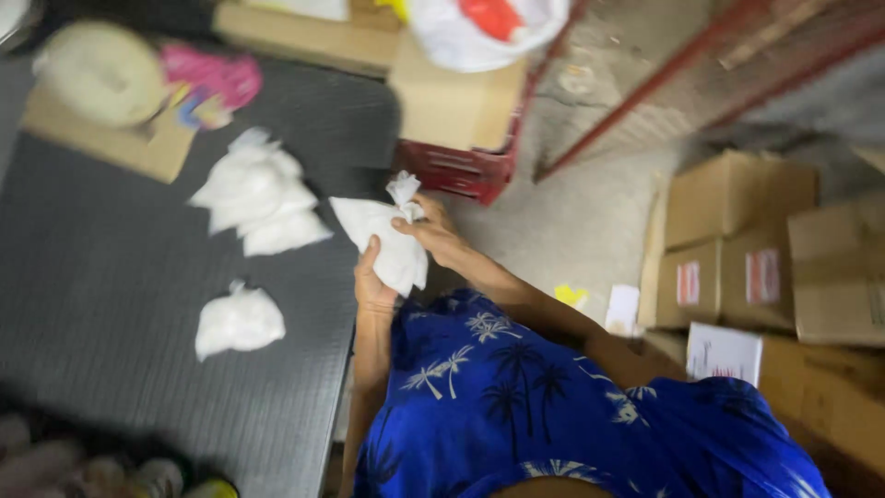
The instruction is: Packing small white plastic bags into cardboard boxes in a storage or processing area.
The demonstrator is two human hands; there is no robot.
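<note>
My right hand [433,231] has its fingers [406,221] pinched shut on the gathered neck of a small white bag [387,242], the twisted top of it poking up just above my fingertips. My left hand [371,281] comes up from below and cups the bag's lower edge, thumb against its side; how tightly those fingers close I cannot tell, since the bag hides most of them. So the bag hangs between my two hands, its long axis running from the neck at upper right down toward my left palm, held in the air over the near edge of the dark table [111,304]. The right hand is the one at the neck, the left is the one at the body.

Out to the left, well apart from my hands, a cluster of similar white bags [258,194] lies on the table, and one more white bag [238,321] lies alone nearer to me. Beyond them sit a pale roll [97,74] on a sheet of cardboard [138,148]. To my right, cardboard boxes [737,240] stand on the floor.
</note>
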